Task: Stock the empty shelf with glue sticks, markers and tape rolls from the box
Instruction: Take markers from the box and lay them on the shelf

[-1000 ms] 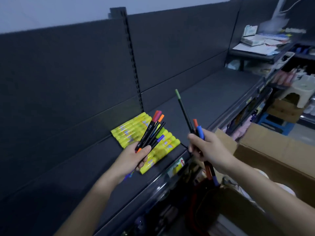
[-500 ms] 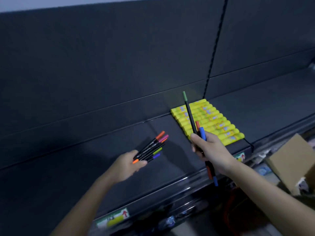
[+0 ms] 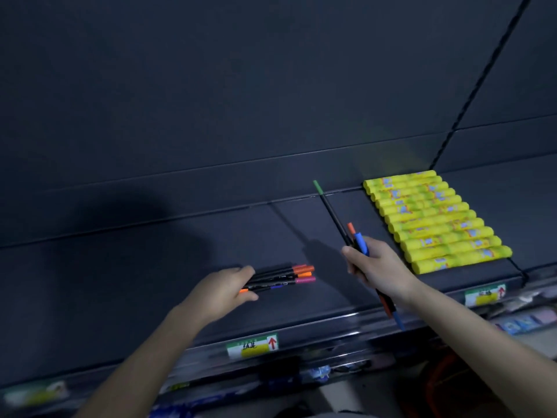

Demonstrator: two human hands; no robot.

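A dark shelf board [image 3: 150, 267] runs across the view. Several yellow glue sticks [image 3: 437, 221] lie in a neat row on its right part. My left hand [image 3: 223, 288] holds a bundle of black markers [image 3: 280, 277] with orange and pink caps, lying flat on the shelf left of centre. My right hand [image 3: 376, 267] grips three more markers [image 3: 331, 211] upright above the shelf; their caps are green, orange and blue. The box is out of view.
The shelf's back panel [image 3: 271, 86] rises behind. A price-label strip [image 3: 253, 345] lines the front edge, with another label [image 3: 485, 294] to the right. Blurred goods [image 3: 524, 319] sit on the lower shelf.
My left hand has lowered its marker bundle from the air onto the shelf board. The view has shifted left. My right hand still holds its three markers upright.
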